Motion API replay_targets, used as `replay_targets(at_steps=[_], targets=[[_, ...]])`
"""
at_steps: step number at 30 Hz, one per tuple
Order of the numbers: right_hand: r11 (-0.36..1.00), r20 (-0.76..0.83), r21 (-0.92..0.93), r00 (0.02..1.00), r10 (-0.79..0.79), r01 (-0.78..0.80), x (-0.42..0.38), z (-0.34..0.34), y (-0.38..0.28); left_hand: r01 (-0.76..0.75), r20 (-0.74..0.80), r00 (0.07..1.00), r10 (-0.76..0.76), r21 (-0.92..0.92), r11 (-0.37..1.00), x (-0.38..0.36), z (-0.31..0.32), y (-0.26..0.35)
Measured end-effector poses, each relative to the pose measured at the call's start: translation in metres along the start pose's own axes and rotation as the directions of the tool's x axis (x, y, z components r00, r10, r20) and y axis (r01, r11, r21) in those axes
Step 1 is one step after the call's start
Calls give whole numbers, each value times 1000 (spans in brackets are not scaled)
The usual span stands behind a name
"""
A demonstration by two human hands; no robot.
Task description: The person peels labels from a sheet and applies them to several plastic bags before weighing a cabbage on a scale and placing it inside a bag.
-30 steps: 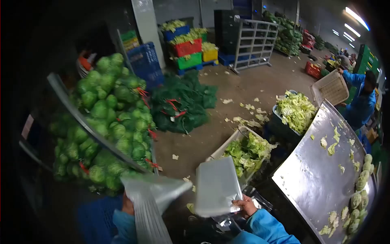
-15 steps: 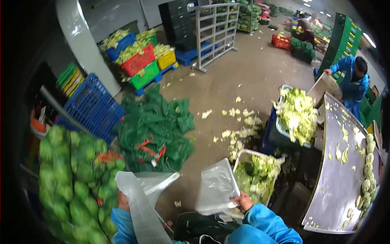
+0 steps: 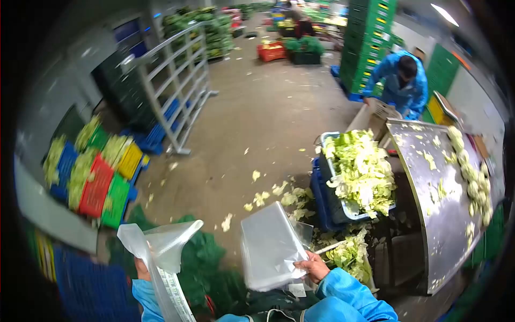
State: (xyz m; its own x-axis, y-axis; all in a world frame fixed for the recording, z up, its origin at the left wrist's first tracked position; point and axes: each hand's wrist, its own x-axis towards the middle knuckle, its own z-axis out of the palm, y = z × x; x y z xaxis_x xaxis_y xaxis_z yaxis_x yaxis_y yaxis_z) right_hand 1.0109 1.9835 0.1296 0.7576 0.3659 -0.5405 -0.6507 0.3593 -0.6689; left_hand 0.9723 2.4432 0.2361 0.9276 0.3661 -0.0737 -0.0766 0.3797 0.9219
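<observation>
My right hand (image 3: 313, 266) pinches a flat stack of clear plastic bags (image 3: 270, 244) by its lower right corner. The stack tilts up in front of me. On the left, my left hand (image 3: 142, 267) is closed around another bunch of clear plastic bags (image 3: 161, 252), which hangs down over the blue sleeve and partly hides the fingers. Just beyond my right hand stands a crate of cabbage leaves (image 3: 348, 255). Below the left-hand bags, green mesh sacks (image 3: 201, 247) lie on the floor.
A bin heaped with cabbage leaves (image 3: 359, 172) stands beside a metal table (image 3: 424, 185) with a row of cabbage heads (image 3: 472, 177). A person in blue (image 3: 399, 80) bends over a crate. Leaf-filled crates (image 3: 96, 185) and a metal rack (image 3: 171, 88) are left. Leaves litter the floor.
My view has swung right, so the table and bin appear further left and the pile of cabbages has left the picture. Both hands keep their plastic bags. The person in blue bends lower.
</observation>
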Motion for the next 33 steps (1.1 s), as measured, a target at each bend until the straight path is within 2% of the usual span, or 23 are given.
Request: replay_targets(at_steps=[2,3,7,8,9,11,12,15,16,17,20,23,25,26,27,31,33], targets=[[999,-142,7,989,-30,32,23,21,-47,42,119,992,-42,9,999,104,29,-3],[996,-118,-3,989,-84,84,56,0,-41,55,173,983,-56,16,998,155,45,-8],[979,-256,118,958,-130,164,169,1,-104,123,323,938,-127,33,992,341,126,-35],[988,-372,-53,915,-155,146,205,1,-126,126,354,926,-131,36,991,384,148,-40],[970,-318,121,934,-161,208,238,-2,-148,133,389,911,-136,34,990,425,168,-46],[984,-312,-107,935,-170,143,308,-32,-163,166,432,884,-181,73,983,501,214,-50],[993,-262,46,961,-93,109,314,-14,-214,177,455,869,-193,79,981,539,242,-50],[974,-331,81,928,-173,211,380,-10,-295,225,521,821,-231,76,971,633,312,-61],[960,-319,157,932,-172,231,399,-12,-324,233,546,805,-234,73,970,667,335,-68],[960,-293,131,935,-202,248,425,-23,-348,244,573,783,-243,77,967,701,360,-78],[947,-379,106,893,-242,302,507,-38,-418,284,644,712,-280,101,953,809,437,-115],[913,-455,219,864,-217,345,566,-49,-502,309,738,600,-309,142,940,920,534,-146],[868,-510,221,811,-286,445,601,-62,-549,335,789,519,-329,167,927,982,598,-162],[834,-559,273,784,-269,480,612,-68,-568,350,808,480,-343,182,919,1010,630,-171],[845,-587,290,781,-213,449,617,-79,-587,363,824,437,-361,205,909,1035,666,-178],[819,-685,269,698,-207,507,646,-129,-659,379,885,247,-394,286,880,1120,817,-215],[810,-698,284,690,-192,513,677,-171,-692,386,901,162,-403,318,866,1157,892,-244]])
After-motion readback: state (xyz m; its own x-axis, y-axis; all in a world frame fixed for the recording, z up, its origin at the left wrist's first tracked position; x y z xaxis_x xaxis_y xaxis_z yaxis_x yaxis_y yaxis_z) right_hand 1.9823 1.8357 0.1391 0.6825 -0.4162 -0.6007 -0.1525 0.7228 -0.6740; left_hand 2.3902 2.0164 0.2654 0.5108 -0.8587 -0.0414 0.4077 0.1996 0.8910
